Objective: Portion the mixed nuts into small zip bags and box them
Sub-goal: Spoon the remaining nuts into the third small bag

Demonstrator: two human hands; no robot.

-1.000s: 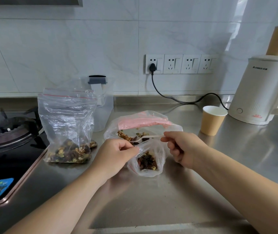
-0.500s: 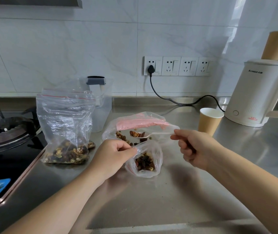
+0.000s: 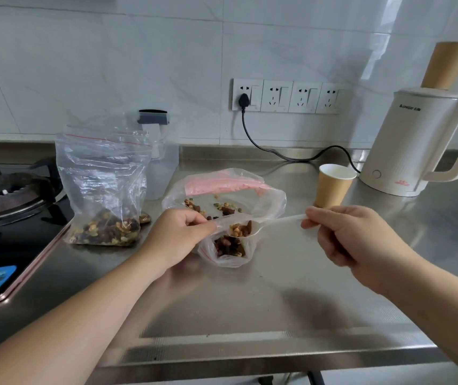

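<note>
Left hand pinching the small zip bag mouth open, centre of surface. Right hand, at 3 o'clock, gripping loaded spoon. Best tipped slowly, bowl kept over the mouth, rim held wide.

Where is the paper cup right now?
In the head view the paper cup stands upright on the counter, right of centre, just left of the kettle and behind the right hand.
</note>
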